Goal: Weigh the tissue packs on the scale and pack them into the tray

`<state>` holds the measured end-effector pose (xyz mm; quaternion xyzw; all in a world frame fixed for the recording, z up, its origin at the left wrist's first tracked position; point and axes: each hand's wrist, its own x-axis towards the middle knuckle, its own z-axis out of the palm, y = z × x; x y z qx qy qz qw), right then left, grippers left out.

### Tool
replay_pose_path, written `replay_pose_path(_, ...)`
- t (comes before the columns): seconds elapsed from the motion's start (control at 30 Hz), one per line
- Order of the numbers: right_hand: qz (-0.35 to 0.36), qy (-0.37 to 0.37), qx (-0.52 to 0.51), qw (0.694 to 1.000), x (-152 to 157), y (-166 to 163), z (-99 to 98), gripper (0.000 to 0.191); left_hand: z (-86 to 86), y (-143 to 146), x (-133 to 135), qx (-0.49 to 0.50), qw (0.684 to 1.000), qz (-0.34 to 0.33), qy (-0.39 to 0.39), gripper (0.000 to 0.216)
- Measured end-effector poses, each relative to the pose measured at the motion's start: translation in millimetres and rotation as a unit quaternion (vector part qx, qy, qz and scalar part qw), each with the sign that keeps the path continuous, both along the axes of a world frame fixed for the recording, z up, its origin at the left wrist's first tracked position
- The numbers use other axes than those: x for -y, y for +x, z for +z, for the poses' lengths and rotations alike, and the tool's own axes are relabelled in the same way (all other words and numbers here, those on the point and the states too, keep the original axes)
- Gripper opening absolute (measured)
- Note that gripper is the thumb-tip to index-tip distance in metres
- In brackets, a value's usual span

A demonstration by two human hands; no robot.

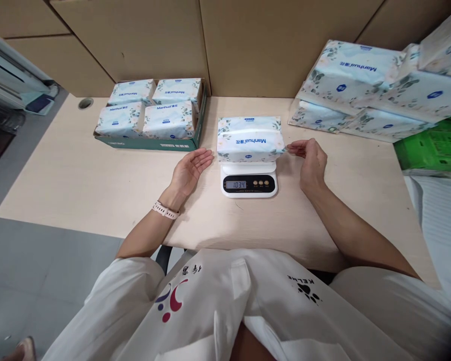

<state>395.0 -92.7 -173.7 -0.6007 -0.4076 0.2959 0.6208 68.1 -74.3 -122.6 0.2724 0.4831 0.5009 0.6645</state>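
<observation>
A tissue pack (249,136) with a floral wrapper lies on a small white digital scale (249,184) in the middle of the desk. The scale's display reads 103.4. My left hand (191,169) is open, palm up, just left of the pack and not touching it. Beside the pack's right end is my right hand (310,158), fingers stretched toward its corner, at or just off the wrapper. Neither hand holds anything.
A green cardboard tray (154,143) with several tissue packs sits at the back left. A loose pile of tissue packs (364,90) lies at the back right beside a green crate (436,148). Beige cabinet panels stand behind the wooden desk (78,175).
</observation>
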Motion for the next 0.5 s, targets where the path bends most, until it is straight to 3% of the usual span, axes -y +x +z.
replay_pose_path(0.5, -0.017, -0.003, -0.012, 1.0, 2, -6, 9.0, 0.06, 0.3, 0, 0, 0.008, 1.0, -0.003, -0.001, 0.02)
